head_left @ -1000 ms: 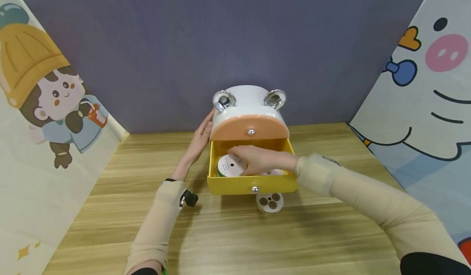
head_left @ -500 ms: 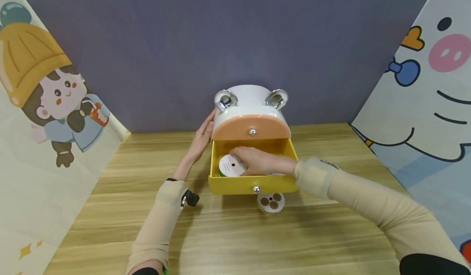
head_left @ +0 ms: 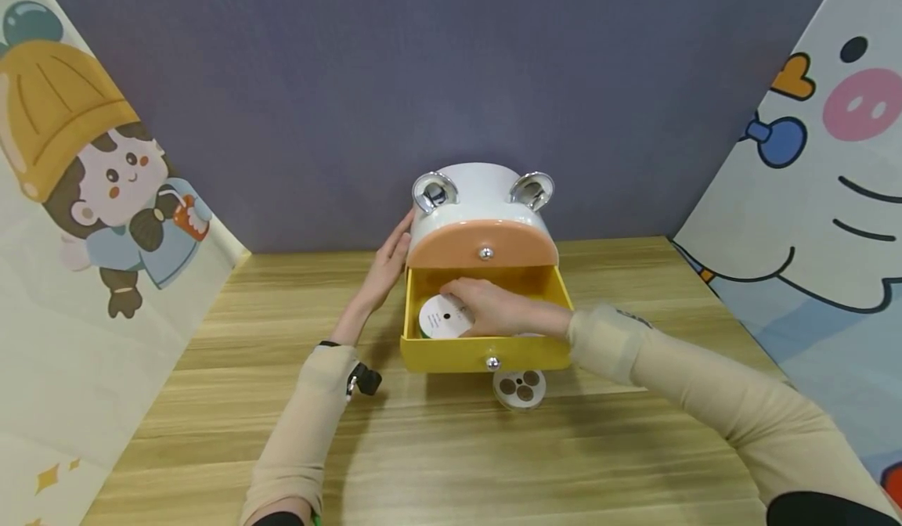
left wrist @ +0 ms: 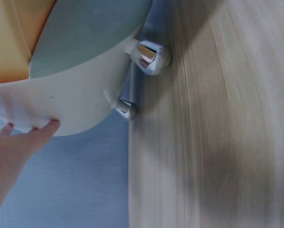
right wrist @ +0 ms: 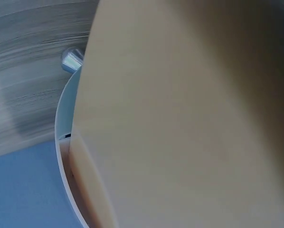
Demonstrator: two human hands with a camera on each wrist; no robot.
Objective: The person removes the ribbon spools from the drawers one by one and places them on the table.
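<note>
A white cabinet (head_left: pixel 479 189) with silver ear-like rings has its yellow drawer (head_left: pixel 451 355) pulled out beneath a closed orange one (head_left: pixel 458 246). Inside the yellow drawer, the right hand (head_left: pixel 489 307) holds a round white disc (head_left: pixel 442 318) at its right edge, thumb partly hidden. Against the cabinet's left side rests the left hand (head_left: pixel 386 272), its fingers extended; the left wrist view shows the fingertips of that hand (left wrist: pixel 14 152) touching the white shell (left wrist: pixel 71 102). In the right wrist view the drawer's yellow surface (right wrist: pixel 170 114) fills most of the picture, and the hand is not visible.
A round disc with brown circles (head_left: pixel 519 390) lies on the wooden table (head_left: pixel 423 463), just in front of the drawer. A grey-blue wall (head_left: pixel 317 103) stands behind the cabinet, with cartoon-printed panels on both sides. Silver feet (left wrist: pixel 151 57) show under the cabinet.
Since a second ago, the white piece seen to the right of the right hand in the drawer has become mostly hidden. Both hands keep nearly the same places; the head view has shifted slightly.
</note>
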